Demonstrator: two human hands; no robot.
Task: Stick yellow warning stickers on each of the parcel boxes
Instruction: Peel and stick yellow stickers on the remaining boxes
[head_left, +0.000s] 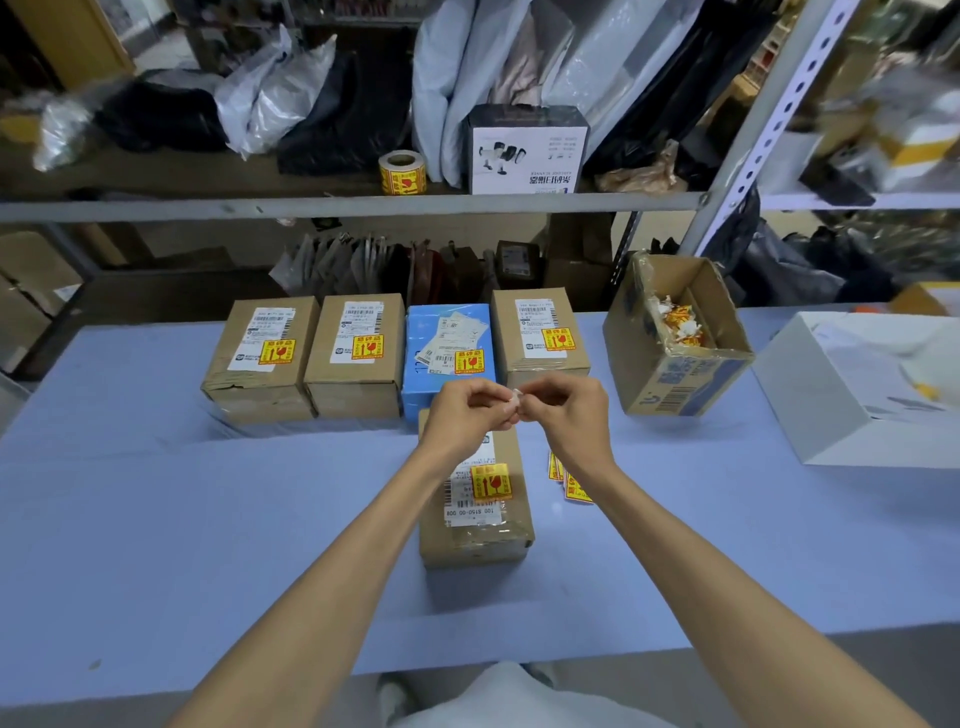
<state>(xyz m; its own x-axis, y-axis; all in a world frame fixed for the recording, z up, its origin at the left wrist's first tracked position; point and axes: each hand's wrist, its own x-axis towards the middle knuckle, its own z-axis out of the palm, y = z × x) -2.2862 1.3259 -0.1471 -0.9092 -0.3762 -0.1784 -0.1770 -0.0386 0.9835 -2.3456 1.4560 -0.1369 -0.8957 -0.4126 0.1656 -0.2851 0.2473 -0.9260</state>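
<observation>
- The blue table carries everything, and the places below are told from the nearest parcel box, which lies at its middle.
- Behind that box a row of four parcels stands side by side: three brown boxes and one blue box, each with a yellow sticker on top.
- To the far right of it lies a white box.
- Behind it to the right an open carton, tilted, holds crumpled yellow and white paper scraps.
- The nearest parcel box has a yellow warning sticker on its white label.
- Both forearms cross above this box and hide its far end.
- The left hand and the right hand meet above it, fingertips pinched together on a small white paper piece.
- Just right of the box some loose stickers lie on the table, partly hidden by the right forearm.
- On the shelf far behind stands a sticker roll.
</observation>
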